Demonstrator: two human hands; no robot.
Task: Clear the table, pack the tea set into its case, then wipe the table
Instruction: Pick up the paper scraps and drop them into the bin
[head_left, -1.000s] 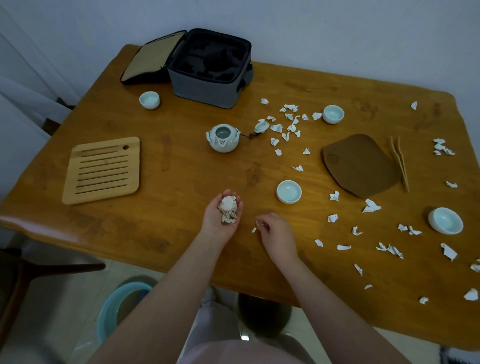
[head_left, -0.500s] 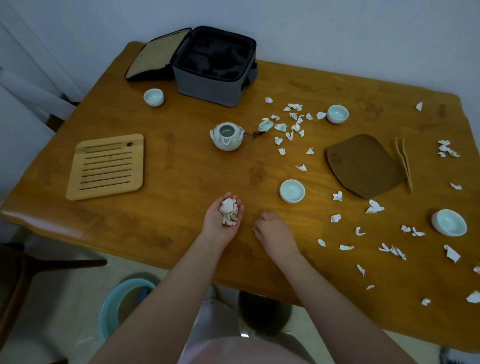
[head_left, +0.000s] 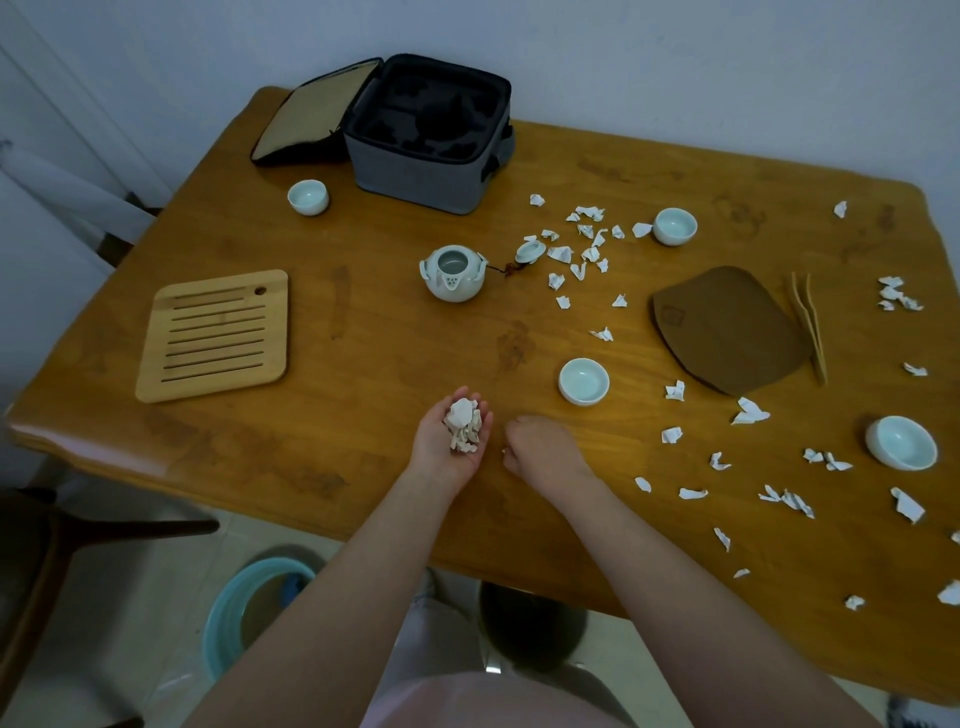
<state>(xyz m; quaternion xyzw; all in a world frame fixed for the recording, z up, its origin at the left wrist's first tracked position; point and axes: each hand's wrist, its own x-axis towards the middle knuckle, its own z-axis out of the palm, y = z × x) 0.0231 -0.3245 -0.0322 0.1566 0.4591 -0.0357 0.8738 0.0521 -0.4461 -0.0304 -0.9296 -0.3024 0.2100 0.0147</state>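
Observation:
My left hand (head_left: 434, 452) lies palm up near the table's front edge, with a pile of torn paper scraps (head_left: 462, 423) resting in it. Just right of it my right hand (head_left: 540, 449) is curled, knuckles up, and a tiny white scrap shows at its fingertips. Several more scraps (head_left: 582, 244) litter the middle and right of the wooden table (head_left: 363, 389). A pale teapot (head_left: 453, 274) stands open, its lid (head_left: 529, 252) beside it. Pale cups sit at the back left (head_left: 308, 196), back middle (head_left: 674, 226) and middle (head_left: 583, 381). The grey case (head_left: 415, 166) stands open at the back.
A slatted bamboo tray (head_left: 213, 335) lies at the left, a brown mat (head_left: 727, 327) and wooden tongs (head_left: 810, 327) at the right, with another cup (head_left: 901, 442) at the right edge. A blue bin (head_left: 228, 618) stands on the floor below the table, a dark chair (head_left: 31, 545) to its left.
My right hand picked a scrap off the table, curled round it and shifted slightly left towards my left hand. The left hand stayed in place with its pile.

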